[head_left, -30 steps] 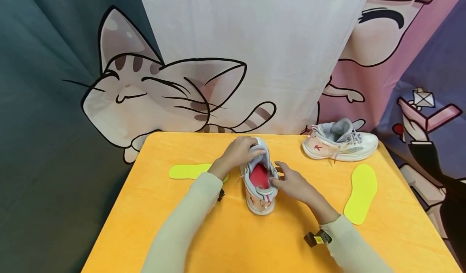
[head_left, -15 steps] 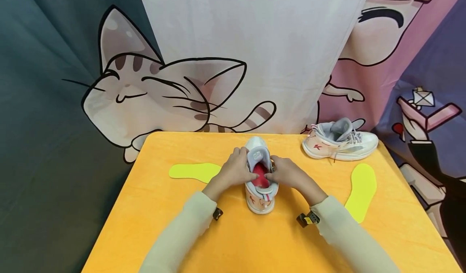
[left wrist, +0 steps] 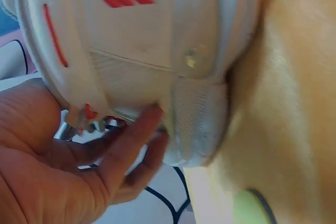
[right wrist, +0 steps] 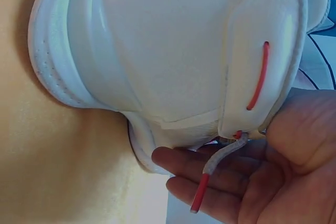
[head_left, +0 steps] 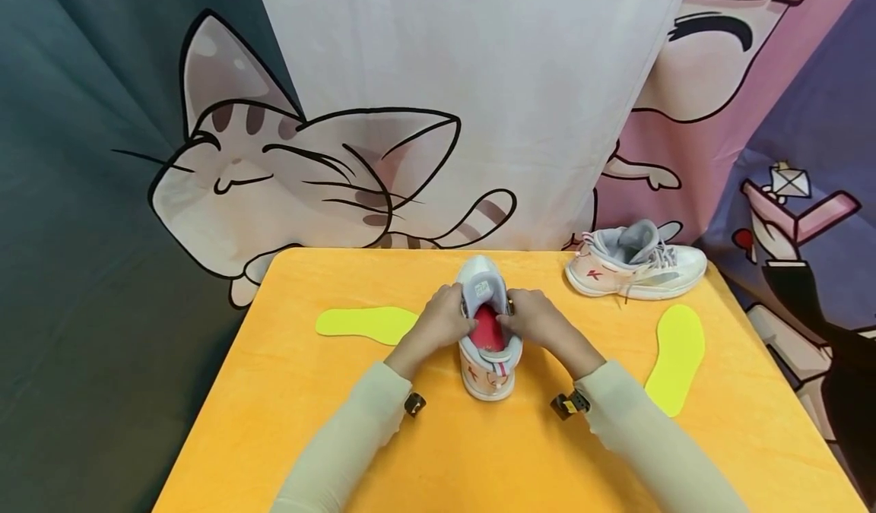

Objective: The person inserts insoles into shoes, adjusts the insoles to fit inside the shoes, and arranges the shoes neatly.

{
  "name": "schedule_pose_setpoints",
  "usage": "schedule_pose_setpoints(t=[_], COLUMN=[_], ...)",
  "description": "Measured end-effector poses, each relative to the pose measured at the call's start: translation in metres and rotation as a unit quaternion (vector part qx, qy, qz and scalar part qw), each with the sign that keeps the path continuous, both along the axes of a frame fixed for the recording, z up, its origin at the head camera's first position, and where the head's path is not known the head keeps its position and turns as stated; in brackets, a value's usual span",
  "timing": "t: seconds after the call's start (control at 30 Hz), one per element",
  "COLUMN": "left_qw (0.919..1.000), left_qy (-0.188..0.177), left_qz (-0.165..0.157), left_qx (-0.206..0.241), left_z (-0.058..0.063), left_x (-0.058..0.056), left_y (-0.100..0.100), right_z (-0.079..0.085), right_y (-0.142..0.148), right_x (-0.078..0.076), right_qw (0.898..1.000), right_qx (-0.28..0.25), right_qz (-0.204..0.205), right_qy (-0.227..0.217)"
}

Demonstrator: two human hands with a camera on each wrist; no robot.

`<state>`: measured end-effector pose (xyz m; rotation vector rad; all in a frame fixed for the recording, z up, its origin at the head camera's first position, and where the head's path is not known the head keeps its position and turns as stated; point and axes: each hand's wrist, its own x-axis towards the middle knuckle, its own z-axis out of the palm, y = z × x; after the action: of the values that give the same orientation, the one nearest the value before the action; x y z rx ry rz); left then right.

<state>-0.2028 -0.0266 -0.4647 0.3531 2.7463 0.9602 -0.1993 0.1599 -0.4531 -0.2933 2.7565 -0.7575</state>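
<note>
A white sneaker (head_left: pixel 487 382) stands on the table, heel toward me, with a red insole (head_left: pixel 487 332) showing in its opening. My left hand (head_left: pixel 440 318) grips its left collar, thumb over the edge at the opening. On the opposite side my right hand (head_left: pixel 541 318) holds the right collar the same way. The left wrist view shows my left fingers against the shoe's side (left wrist: pixel 131 35), below a red logo. In the right wrist view a grey lace with a red tip (right wrist: pixel 199 192) hangs across my right fingers. The tongue (head_left: pixel 483 288) leans toward the toe.
A second white sneaker (head_left: pixel 636 262) stands at the table's back right. One yellow insole (head_left: pixel 674 361) lies in front of it. Another yellow insole (head_left: pixel 363 323) lies left of my left hand. A printed cloth (head_left: pixel 383 42) hangs behind the yellow table (head_left: pixel 465 467).
My left hand has moved from the tongue to the shoe's left collar. My right hand has come onto the right collar. The tongue and toe are now uncovered.
</note>
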Motion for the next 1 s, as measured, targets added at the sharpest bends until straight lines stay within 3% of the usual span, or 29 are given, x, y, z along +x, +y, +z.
schedule_pose_setpoints(t=[0.23,0.63,1.0], left_qw=[0.999,0.9934,0.9799], left_qy=[0.027,0.094,0.185], left_qz=[0.013,0.029,0.053], left_qx=[0.033,0.059,0.053], left_z=[-0.007,-0.017,-0.028], left_x=[0.006,0.015,0.015], left_y=[-0.006,-0.01,-0.009], right_z=[-0.005,-0.012,-0.018], right_y=[0.002,0.004,0.004], right_x=[0.003,0.007,0.012], right_qw=[0.999,0.997,0.994], right_qx=[-0.007,-0.042,0.002], right_qz=[0.011,0.015,-0.007], right_qy=[0.046,0.06,0.105])
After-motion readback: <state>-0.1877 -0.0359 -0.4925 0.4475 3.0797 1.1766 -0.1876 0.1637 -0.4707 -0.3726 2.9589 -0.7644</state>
